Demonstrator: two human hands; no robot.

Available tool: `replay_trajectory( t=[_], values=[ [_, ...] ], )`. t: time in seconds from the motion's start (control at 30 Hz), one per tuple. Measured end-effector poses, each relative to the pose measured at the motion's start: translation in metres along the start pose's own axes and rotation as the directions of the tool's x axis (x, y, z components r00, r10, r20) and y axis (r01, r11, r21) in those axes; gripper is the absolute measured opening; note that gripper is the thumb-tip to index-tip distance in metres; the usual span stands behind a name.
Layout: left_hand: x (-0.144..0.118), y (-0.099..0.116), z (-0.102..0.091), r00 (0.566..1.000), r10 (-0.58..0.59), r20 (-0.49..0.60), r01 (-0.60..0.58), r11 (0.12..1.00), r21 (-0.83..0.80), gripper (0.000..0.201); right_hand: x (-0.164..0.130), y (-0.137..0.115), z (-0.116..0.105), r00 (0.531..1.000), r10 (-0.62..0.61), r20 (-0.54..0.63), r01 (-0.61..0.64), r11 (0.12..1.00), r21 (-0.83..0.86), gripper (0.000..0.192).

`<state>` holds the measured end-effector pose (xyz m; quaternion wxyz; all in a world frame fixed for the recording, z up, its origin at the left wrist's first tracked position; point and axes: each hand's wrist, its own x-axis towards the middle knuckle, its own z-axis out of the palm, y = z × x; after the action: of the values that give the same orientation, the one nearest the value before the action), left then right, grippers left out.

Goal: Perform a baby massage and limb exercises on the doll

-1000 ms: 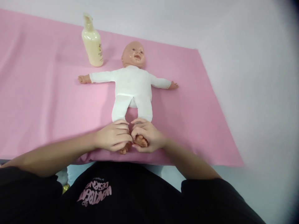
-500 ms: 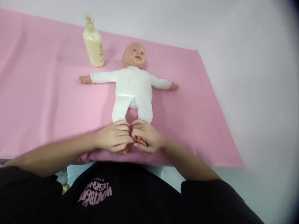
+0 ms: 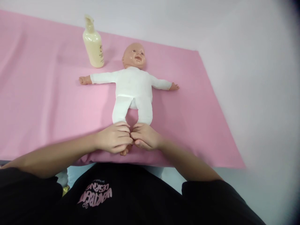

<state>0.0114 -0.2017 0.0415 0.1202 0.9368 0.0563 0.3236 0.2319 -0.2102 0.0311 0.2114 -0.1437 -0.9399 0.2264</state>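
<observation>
A baby doll (image 3: 134,82) in a white cloth body lies on its back, arms stretched out, feet toward me. My left hand (image 3: 115,137) is wrapped round the lower leg and foot on the left; the doll's toes (image 3: 125,151) poke out below my fingers. My right hand (image 3: 146,136) is closed round the other foot, which my fingers now cover almost wholly. Both hands sit close together, knuckles up, with the fingertips nearly meeting between the doll's feet.
A pink sheet (image 3: 63,103) covers the table, its near edge just in front of my body. Left of the doll's head stands a cream pump bottle (image 3: 94,47). A pale wall (image 3: 234,47) rises behind and to the right. Below the edge, something gold (image 3: 66,190) shows at the left.
My right hand has shifted over the doll's foot, so the toes that showed between its fingers are now hidden. My left hand, the doll and the bottle stay put.
</observation>
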Motion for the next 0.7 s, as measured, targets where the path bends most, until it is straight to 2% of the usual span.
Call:
replay_trajectory(
  t=[0.1,0.3,0.4,0.47,0.53,0.6,0.7],
  values=[
    [0.0,-0.001,0.001,1.0,-0.009,0.02,0.009,1.0,0.003,0.021,-0.002,0.0,0.003,0.999,0.046,-0.005,-0.046,0.999,-0.021,0.055],
    [-0.001,-0.004,-0.001,0.998,-0.065,-0.026,0.065,0.998,0.016,0.021,-0.004,0.0,0.002,0.99,0.115,-0.078,-0.121,0.989,-0.079,0.054],
    [-0.003,-0.008,-0.001,0.988,-0.145,-0.06,0.147,0.988,0.041,0.019,-0.004,0.004,0.0,0.97,0.117,-0.211,-0.144,0.983,-0.118,0.045],
    [-0.007,-0.013,0.002,0.976,-0.2,-0.09,0.207,0.976,0.066,0.02,-0.004,0.009,-0.001,0.939,0.105,-0.328,-0.167,0.972,-0.168,0.032],
    [-0.011,-0.019,0.007,0.952,-0.29,-0.098,0.298,0.951,0.081,0.028,-0.005,0.015,-0.001,0.899,0.128,-0.419,-0.216,0.961,-0.17,0.02],
    [-0.015,-0.025,0.012,0.906,-0.416,-0.075,0.422,0.904,0.076,0.04,-0.005,0.02,-0.002,0.848,0.205,-0.489,-0.294,0.949,-0.112,0.028],
    [-0.016,-0.033,0.015,0.804,-0.594,-0.008,0.594,0.803,0.044,0.053,-0.006,0.029,-0.002,0.749,0.345,-0.566,-0.41,0.912,0.013,0.039]
  ],
)
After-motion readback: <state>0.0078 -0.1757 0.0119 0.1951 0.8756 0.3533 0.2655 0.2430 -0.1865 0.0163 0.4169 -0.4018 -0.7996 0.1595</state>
